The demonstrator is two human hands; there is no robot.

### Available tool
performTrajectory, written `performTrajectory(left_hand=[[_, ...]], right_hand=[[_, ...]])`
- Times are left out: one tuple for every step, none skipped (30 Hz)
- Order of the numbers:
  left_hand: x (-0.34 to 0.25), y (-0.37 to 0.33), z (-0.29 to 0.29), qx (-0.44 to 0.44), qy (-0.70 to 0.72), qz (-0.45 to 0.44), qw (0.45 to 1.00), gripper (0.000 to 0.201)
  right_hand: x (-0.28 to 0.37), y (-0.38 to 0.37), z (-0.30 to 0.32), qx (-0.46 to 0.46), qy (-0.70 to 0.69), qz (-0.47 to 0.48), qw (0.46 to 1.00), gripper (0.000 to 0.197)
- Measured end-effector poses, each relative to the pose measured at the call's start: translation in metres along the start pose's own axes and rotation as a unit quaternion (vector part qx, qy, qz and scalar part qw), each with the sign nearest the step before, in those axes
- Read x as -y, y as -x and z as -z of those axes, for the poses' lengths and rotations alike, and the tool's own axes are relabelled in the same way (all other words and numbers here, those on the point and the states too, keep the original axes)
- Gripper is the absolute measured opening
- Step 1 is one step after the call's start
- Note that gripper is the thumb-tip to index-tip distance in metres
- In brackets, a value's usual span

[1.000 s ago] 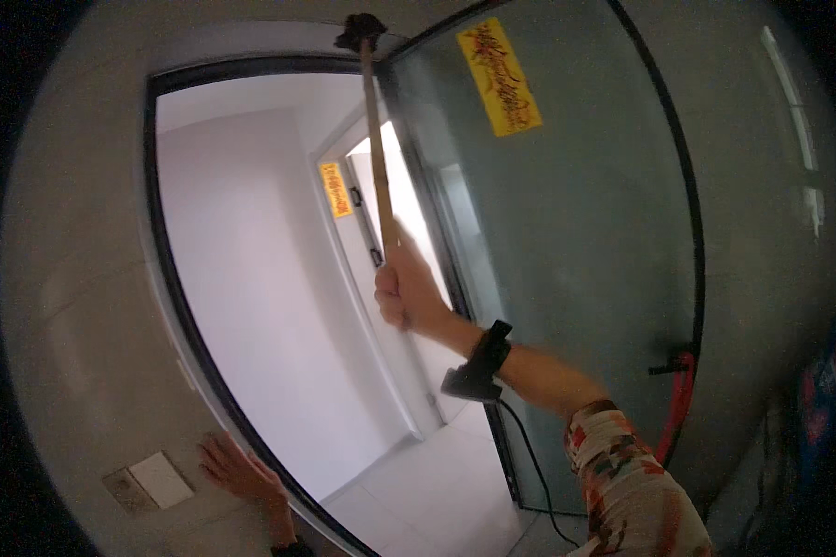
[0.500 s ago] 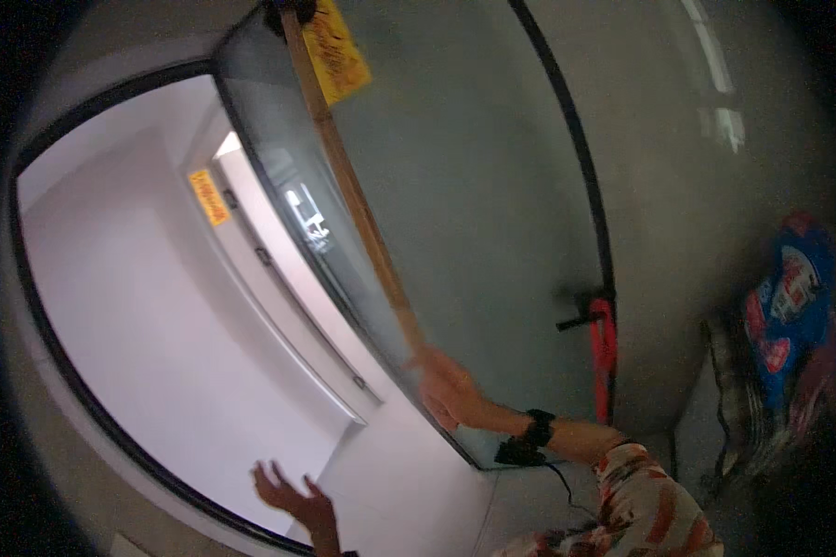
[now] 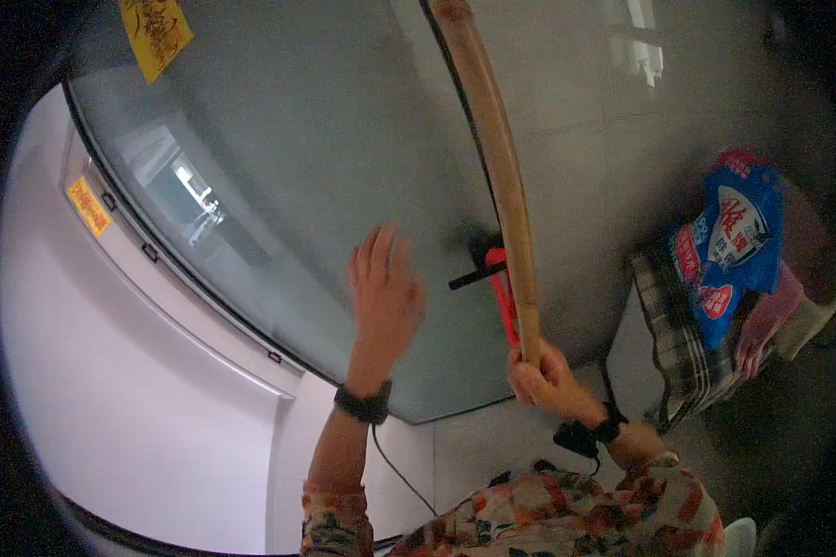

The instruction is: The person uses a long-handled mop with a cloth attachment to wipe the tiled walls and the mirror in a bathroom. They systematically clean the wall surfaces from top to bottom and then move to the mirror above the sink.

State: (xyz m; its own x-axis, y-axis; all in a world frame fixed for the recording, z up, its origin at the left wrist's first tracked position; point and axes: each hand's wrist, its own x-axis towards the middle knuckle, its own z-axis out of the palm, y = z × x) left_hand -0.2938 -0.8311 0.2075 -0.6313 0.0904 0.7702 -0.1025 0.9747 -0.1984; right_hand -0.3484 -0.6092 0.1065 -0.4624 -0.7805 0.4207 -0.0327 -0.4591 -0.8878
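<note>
A long wooden handle (image 3: 502, 176) is gripped at its lower end by the right hand (image 3: 541, 371), fingers clenched around it, and is held upright so that it rises past the edge of the grey door (image 3: 344, 139) toward the top of the view. The left hand (image 3: 383, 292) is raised with fingers spread and released, held flat before the door panel, just left of a red door handle (image 3: 502, 290). A blue printed bag (image 3: 734, 255) and checked cloth (image 3: 673, 339) are seen well to the right.

The long handle (image 3: 502, 167) looks like bare wood, smooth and matt tan; the door (image 3: 325, 158) is grey, with a dull metallic sheen; the yellow sticker (image 3: 155, 26) seems paper; the blue bag (image 3: 736, 243) is glossy plastic; the checked fabric (image 3: 671, 325) is cloth
</note>
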Motion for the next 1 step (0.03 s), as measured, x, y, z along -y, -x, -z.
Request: performTrajectory(left_hand=[[-0.0015,-0.0233,-0.0167,-0.04,0.037,-0.004,0.998,0.056]], right_hand=[[-0.0036,0.0024,0.0023,-0.031,0.012,0.013,0.999,0.021]])
